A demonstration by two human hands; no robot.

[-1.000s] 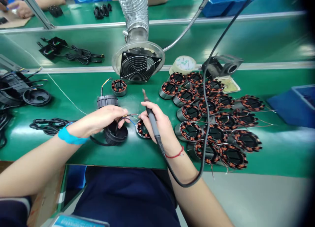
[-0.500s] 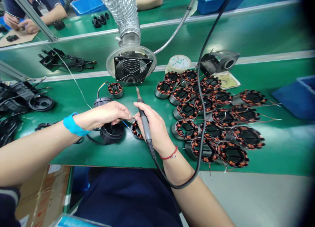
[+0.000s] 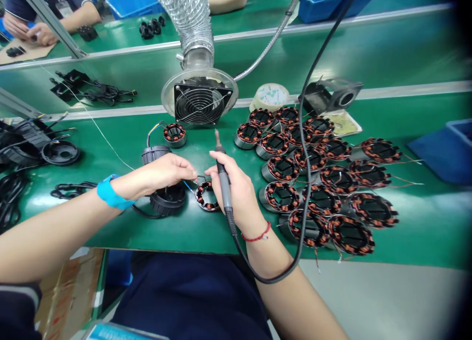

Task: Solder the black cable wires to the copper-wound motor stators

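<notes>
My right hand (image 3: 236, 190) is wrapped round a soldering iron (image 3: 224, 183), its tip pointing up and away from me. Thumb and fingers of my left hand (image 3: 165, 172) pinch a thin wire end (image 3: 199, 178) above a copper-wound stator (image 3: 206, 197). That stator lies on the green bench between my hands, and a blue wire runs from it to the left. Below my left hand sits a black round housing (image 3: 167, 201). Another stator (image 3: 174, 134), with coloured wires, stands beyond my left hand.
Several stators (image 3: 282, 196) stand in rows on the right, crossed by the iron's black cable (image 3: 304, 133). A fan (image 3: 201, 105) on a foil duct faces me. Black housings and cables (image 3: 22, 143) lie left. A blue bin (image 3: 452, 148) is far right. A co-worker's hands (image 3: 40, 33) are across.
My right hand has drawn the iron slightly right, away from my left hand, and more of the stator between them shows. My left hand keeps its pinch.
</notes>
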